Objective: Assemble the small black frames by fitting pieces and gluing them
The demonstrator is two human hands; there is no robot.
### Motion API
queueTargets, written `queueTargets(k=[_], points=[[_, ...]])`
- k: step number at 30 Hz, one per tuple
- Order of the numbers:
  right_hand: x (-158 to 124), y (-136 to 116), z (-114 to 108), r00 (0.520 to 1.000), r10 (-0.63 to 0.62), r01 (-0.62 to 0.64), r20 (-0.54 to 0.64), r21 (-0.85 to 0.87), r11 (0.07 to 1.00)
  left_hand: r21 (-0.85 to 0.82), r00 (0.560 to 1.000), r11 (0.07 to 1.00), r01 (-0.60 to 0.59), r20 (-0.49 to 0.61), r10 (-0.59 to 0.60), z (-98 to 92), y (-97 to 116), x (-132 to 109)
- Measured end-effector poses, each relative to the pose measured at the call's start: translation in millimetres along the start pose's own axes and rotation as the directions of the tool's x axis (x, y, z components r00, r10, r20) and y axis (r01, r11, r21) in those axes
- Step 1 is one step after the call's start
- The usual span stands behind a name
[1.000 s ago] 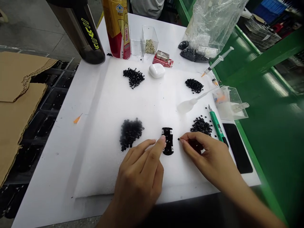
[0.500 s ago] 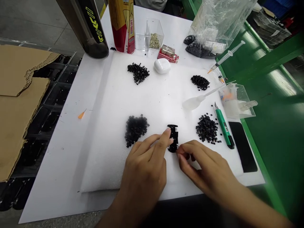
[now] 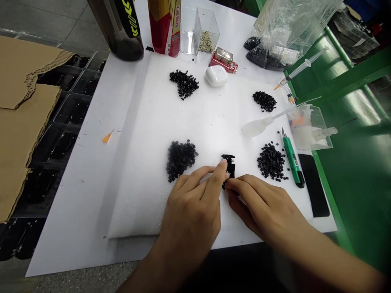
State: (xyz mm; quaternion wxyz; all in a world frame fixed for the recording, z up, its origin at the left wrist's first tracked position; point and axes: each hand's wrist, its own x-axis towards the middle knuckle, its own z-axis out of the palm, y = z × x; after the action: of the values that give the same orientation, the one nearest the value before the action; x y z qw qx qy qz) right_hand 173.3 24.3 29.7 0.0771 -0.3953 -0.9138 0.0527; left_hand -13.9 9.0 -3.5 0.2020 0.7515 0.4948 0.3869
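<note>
A small black plastic part (image 3: 232,167) with notched edges lies on the white foam sheet (image 3: 210,126). My left hand (image 3: 193,209) steadies it, the index fingertip pressed on its left side and the thumb close by. At the part's lower end, my right hand (image 3: 262,203) is closed in a pinch that touches it. Whatever sits between those right fingertips is hidden. Left of the part is a pile of small black square pieces (image 3: 181,159), and a similar pile of black squares (image 3: 271,162) is on its right.
Farther back lie two piles of tiny black bits (image 3: 184,84) (image 3: 264,101). On the right are a green utility knife (image 3: 292,159), a dropper bottle (image 3: 257,126), a clear box (image 3: 314,136) and a syringe (image 3: 302,68). A white case (image 3: 216,76) and dark bottle (image 3: 124,30) stand behind.
My right fingertips have moved up and inward over the part's lower end, covering more of it. My left hand keeps its hold. The whole view has shifted slightly.
</note>
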Motion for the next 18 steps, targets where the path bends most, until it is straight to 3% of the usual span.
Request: queueTargets(k=[9, 18], points=[[12, -11, -14, 0.99, -0.138, 0.137, 0.011, -0.163, 0.977, 0.01, 1.0, 1.0, 0.005, 0.006, -0.005, 0.9, 0, 1], [-13, -21, 4, 0.988, -0.096, 0.071, -0.122, -0.195, 0.978, 0.012, 1.0, 1.0, 0.016, 0.009, -0.016, 0.6, 0, 2]])
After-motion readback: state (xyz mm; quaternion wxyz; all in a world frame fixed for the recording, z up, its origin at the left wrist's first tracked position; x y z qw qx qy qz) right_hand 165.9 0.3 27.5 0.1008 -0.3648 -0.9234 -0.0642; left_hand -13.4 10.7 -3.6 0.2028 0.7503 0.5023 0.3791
